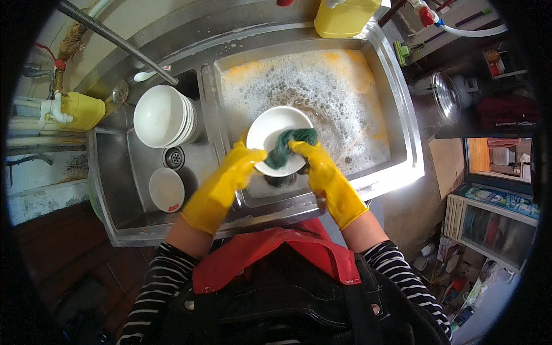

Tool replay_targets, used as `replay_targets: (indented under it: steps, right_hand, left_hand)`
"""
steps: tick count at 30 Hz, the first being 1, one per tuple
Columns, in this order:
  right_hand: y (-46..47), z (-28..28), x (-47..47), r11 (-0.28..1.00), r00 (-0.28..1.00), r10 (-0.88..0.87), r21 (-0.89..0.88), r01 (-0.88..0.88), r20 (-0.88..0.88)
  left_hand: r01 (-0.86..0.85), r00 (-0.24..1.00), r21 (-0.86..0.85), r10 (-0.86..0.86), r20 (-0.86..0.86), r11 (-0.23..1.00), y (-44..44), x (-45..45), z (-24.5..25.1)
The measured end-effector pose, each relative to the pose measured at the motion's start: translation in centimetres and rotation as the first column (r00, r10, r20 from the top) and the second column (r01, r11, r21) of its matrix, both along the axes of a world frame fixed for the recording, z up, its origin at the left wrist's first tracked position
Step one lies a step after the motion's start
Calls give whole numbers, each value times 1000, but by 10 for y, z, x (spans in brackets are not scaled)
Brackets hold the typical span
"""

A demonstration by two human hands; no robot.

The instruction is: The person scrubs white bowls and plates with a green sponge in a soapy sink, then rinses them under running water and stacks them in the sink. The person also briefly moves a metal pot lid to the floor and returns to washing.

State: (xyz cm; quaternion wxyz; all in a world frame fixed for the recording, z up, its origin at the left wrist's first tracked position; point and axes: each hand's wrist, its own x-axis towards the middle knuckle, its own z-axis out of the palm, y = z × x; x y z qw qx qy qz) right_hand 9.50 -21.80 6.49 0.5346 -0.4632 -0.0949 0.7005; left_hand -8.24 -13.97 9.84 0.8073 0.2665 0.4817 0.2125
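Both hands wear yellow rubber gloves. My left hand (235, 166) grips the left rim of a white bowl (265, 129), its thumb over the edge. Inside the bowl, my right hand (321, 166) presses a dark green scouring cloth (282, 151), with its fingers on the cloth. The bowl is tilted towards me above the front part of a steel sink basin full of foamy water (345, 99). A dark thing, partly hidden, shows just below the bowl.
In the left basin, a stack of white bowls (159, 116) stands behind the drain (174, 158), and a single white bowl (167, 189) lies in front. A white spoon (151, 74) rests on the back ledge near a metal hose (125, 43). A yellow jug (345, 19) stands behind the foamy basin.
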Motion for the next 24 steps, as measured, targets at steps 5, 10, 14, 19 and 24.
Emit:
replay_targets:
  steps: [5,10,14,19,24]
  right_hand:
    - [-5,-3,-11,969,984,-92,-242,54,-152]
    - [23,-7,20,947,633,303,-154,-281,712]
    - [40,-10,25,941,-28,262,-262,-214,965]
    - [57,-16,-15,868,108,-349,365,-338,931]
    - [49,-27,-41,919,526,21,191,-346,851]
  left_hand:
    - [-9,961,-81,31,274,997,-7,-5,-17]
    - [-27,982,52,16,187,998,-3,-13,-29]
    - [-58,984,8,56,170,998,-15,-1,-29]
    - [-97,991,131,83,107,987,-19,16,-34]
    - [-109,984,238,71,163,965,-13,17,-42]
